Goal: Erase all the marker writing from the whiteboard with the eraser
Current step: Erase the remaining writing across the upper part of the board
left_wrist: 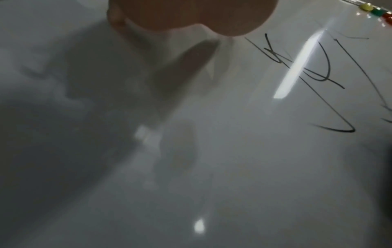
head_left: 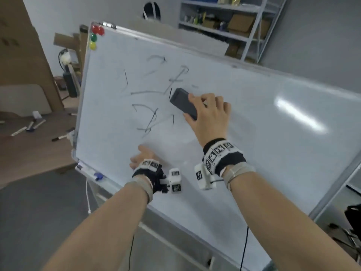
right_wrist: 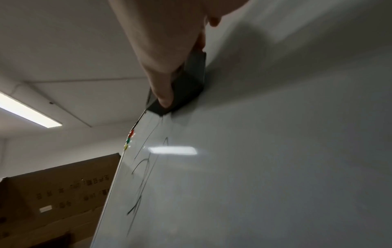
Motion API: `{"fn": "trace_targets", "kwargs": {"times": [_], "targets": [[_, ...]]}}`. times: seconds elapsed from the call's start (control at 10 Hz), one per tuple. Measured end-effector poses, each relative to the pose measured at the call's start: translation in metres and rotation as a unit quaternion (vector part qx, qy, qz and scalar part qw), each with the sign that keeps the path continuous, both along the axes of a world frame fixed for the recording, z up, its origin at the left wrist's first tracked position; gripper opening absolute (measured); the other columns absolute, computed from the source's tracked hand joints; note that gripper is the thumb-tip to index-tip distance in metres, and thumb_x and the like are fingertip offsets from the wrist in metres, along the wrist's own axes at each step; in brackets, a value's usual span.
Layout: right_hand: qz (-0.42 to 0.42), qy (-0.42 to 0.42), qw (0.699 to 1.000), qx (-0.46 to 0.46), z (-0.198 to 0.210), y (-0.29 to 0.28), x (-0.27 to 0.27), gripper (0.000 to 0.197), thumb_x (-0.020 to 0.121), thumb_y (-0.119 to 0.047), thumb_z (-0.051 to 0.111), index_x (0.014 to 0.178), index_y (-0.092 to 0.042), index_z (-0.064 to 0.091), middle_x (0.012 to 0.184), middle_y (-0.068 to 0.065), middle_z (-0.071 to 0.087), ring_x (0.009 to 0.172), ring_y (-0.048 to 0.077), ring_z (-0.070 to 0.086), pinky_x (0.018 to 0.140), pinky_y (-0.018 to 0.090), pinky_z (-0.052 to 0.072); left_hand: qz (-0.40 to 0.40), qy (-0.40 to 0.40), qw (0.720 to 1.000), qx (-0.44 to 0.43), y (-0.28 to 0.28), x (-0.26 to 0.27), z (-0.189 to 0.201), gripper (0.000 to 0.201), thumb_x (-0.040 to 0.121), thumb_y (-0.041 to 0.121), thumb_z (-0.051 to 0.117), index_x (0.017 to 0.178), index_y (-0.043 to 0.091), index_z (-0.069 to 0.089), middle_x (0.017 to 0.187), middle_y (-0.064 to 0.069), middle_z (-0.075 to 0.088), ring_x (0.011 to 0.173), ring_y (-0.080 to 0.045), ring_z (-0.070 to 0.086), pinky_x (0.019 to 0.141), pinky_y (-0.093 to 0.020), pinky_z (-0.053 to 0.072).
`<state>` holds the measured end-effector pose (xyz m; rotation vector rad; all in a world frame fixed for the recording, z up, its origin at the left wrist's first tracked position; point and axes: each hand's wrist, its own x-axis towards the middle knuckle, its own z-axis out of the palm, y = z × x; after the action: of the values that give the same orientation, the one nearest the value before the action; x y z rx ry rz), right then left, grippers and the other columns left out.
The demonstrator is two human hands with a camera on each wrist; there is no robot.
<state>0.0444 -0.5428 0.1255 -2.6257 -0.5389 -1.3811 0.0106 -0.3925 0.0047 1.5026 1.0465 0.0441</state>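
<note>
Right hand (head_left: 210,116) fingers clamp the eraser (head_left: 183,103), seemingly light and rigid, best gripped by its long edges, flat on the whiteboard (head_left: 254,133); left hand (head_left: 141,157) fingers cannot be told.

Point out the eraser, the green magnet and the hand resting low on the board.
eraser (head_left: 182,103): head view, middle of its dark back.
green magnet (head_left: 93,37): head view, centre of its dome.
left hand (head_left: 143,156): head view, back of the hand, against the whiteboard (head_left: 254,133), bare surface.

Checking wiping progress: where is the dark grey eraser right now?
In the head view, the dark grey block eraser lies flat against the white whiteboard near its middle, gripped by the right hand, just right of the remaining black marker strokes.
</note>
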Motion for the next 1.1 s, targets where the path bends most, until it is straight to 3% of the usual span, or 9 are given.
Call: {"fn": "trace_targets", "kwargs": {"times": [0.1, 0.2, 0.4, 0.5, 0.6, 0.7, 0.9, 1.0, 1.1], "targets": [[0.028, 0.024, 0.999, -0.036, -0.022, 0.012, -0.010, 0.046, 0.074, -0.045, 0.083, 0.115, -0.030, 0.069, 0.104, 0.001, 0.061, 0.094, 0.030, 0.054, 0.084, 0.043, 0.035, -0.058, 0.002, 0.997, 0.049, 0.012, -0.005, 0.002, 0.053, 0.103, 0.024, 0.035, 0.152, 0.005, 0.034, 0.150, -0.027, 0.041, 0.137, -0.043, 0.043, 0.112, -0.052, 0.039], [0.024, 0.015, 1.000, -0.014, -0.013, 0.007, -0.005, 0.046, 0.075, -0.046, 0.082, 0.116, -0.031, 0.069, 0.105, 0.000, 0.062, 0.094, 0.030, 0.054, 0.085, 0.043, 0.032, 0.014, -0.032, 0.999, -0.033, 0.028, -0.001, -0.002, 0.068, 0.097, 0.045, 0.036, 0.151, 0.003, 0.035, 0.152, -0.023, 0.041, 0.137, -0.040, 0.044, 0.115, -0.048, 0.034], [-0.068, -0.055, 0.989, 0.117, 0.016, 0.002, 0.006, 0.047, 0.078, -0.046, 0.074, 0.121, -0.030, 0.066, 0.107, 0.001, 0.059, 0.100, 0.029, 0.054, 0.097, 0.044, 0.036, 0.032, -0.015, 0.994, -0.103, 0.042, -0.004, 0.013, 0.075, 0.097, 0.052, 0.039, 0.150, 0.000, 0.028, 0.152, -0.018, 0.037, 0.138, -0.036, 0.041, 0.111, -0.039, 0.031], [-0.046, -0.020, 0.992, 0.113, -0.006, 0.023, 0.005, 0.047, 0.075, -0.044, 0.078, 0.118, -0.029, 0.067, 0.106, 0.003, 0.058, 0.097, 0.030, 0.054, 0.096, 0.044, 0.038, 0.024, 0.004, 0.994, -0.103, 0.055, 0.004, -0.004, 0.083, 0.090, 0.061, 0.034, 0.149, 0.002, 0.033, 0.153, -0.018, 0.038, 0.138, -0.038, 0.041, 0.115, -0.045, 0.030], [0.010, 0.037, 0.999, 0.001, -0.040, 0.043, -0.006, 0.049, 0.073, -0.045, 0.084, 0.116, -0.028, 0.067, 0.103, 0.002, 0.059, 0.094, 0.028, 0.054, 0.090, 0.041, 0.033, 0.037, 0.030, 0.990, -0.130, 0.062, 0.012, -0.014, 0.088, 0.088, 0.064, 0.030, 0.152, 0.003, 0.033, 0.157, -0.020, 0.034, 0.142, -0.038, 0.037, 0.120, -0.046, 0.025], [0.004, 0.056, 0.998, -0.006, -0.038, 0.035, -0.010, 0.049, 0.078, -0.049, 0.079, 0.119, -0.027, 0.065, 0.105, 0.002, 0.059, 0.096, 0.028, 0.054, 0.089, 0.042, 0.035, -0.017, 0.004, 0.992, -0.125, 0.063, 0.001, 0.005, 0.066, 0.102, 0.045, 0.024, 0.152, 0.002, 0.032, 0.156, -0.020, 0.035, 0.144, -0.037, 0.034, 0.121, -0.043, 0.025], [-0.086, -0.049, 0.987, 0.130, 0.041, -0.006, 0.019, 0.049, 0.084, -0.051, 0.071, 0.123, -0.024, 0.062, 0.111, 0.006, 0.057, 0.099, 0.028, 0.053, 0.088, 0.039, 0.038, 0.042, -0.017, 0.991, -0.123, 0.074, 0.036, -0.002, 0.091, 0.081, 0.056, 0.028, 0.154, 0.002, 0.024, 0.158, -0.019, 0.032, 0.143, -0.036, 0.034, 0.120, -0.048, 0.022], [-0.089, -0.037, 0.987, 0.129, 0.031, 0.015, 0.025, 0.048, 0.081, -0.048, 0.074, 0.120, -0.024, 0.063, 0.108, 0.007, 0.057, 0.096, 0.029, 0.053, 0.086, 0.040, 0.037, 0.039, -0.009, 0.991, -0.129, 0.077, 0.034, 0.001, 0.084, 0.088, 0.056, 0.028, 0.153, 0.003, 0.023, 0.158, -0.018, 0.030, 0.143, -0.035, 0.033, 0.119, -0.047, 0.023], [-0.005, 0.019, 0.999, 0.035, -0.012, 0.049, 0.019, 0.047, 0.076, -0.047, 0.080, 0.116, -0.026, 0.066, 0.104, 0.004, 0.059, 0.093, 0.027, 0.055, 0.087, 0.039, 0.032, 0.035, 0.012, 0.991, -0.126, 0.086, 0.028, 0.005, 0.078, 0.096, 0.052, 0.029, 0.155, 0.003, 0.019, 0.160, -0.016, 0.024, 0.145, -0.035, 0.028, 0.121, -0.044, 0.019]]}}
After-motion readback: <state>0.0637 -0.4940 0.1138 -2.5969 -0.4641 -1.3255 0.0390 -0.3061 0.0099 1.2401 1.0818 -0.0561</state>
